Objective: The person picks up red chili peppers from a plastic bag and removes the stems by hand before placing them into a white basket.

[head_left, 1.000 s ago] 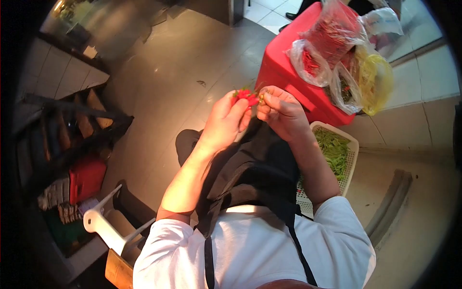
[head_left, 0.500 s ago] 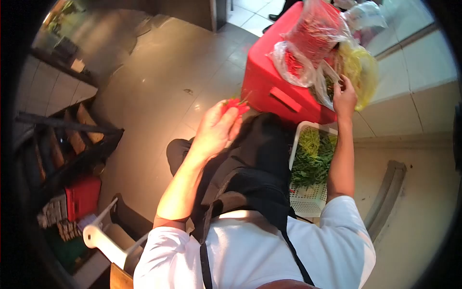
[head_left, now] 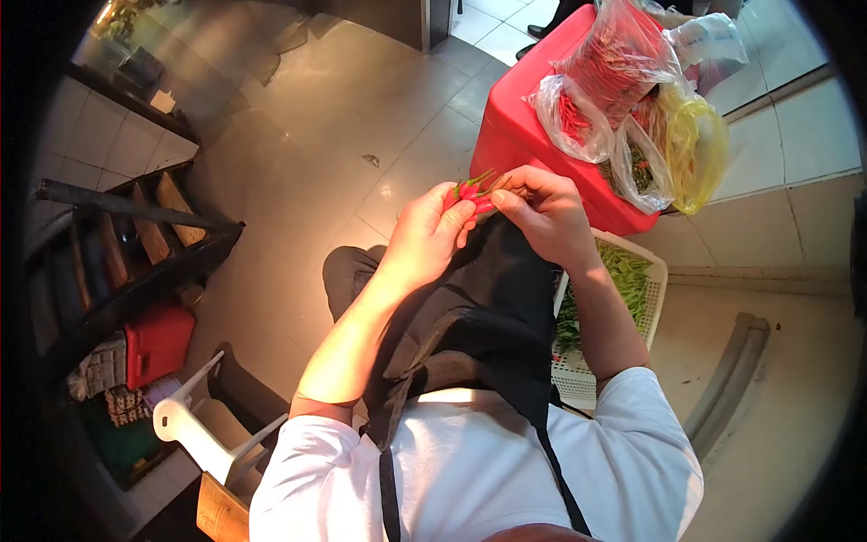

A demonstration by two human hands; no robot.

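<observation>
Several red chili peppers (head_left: 470, 191) with green stems are bunched in my left hand (head_left: 428, 230), its fingers closed around them. My right hand (head_left: 546, 215) meets it above my lap, thumb and forefinger pinched at the stem end of the chilies. A thin stem shows at those fingertips. Just beyond my right hand is a red box (head_left: 510, 117), with an open clear bag of red chilies (head_left: 571, 117) and a bag of green stems (head_left: 632, 172) on top. My right forearm partly hides a white basket (head_left: 657, 280) of green leafy vegetables (head_left: 623, 275).
A large clear bag of red chilies (head_left: 623, 63) and a yellow plastic bag (head_left: 697, 149) also rest on the red box. At left are a black metal rack (head_left: 135, 262), a small red bin (head_left: 158, 348) and a white stool (head_left: 194, 443). A tiled wall runs along the right.
My right hand has moved from the bags on the red box, left and down to the chilies in my left hand. The camera view has shifted slightly.
</observation>
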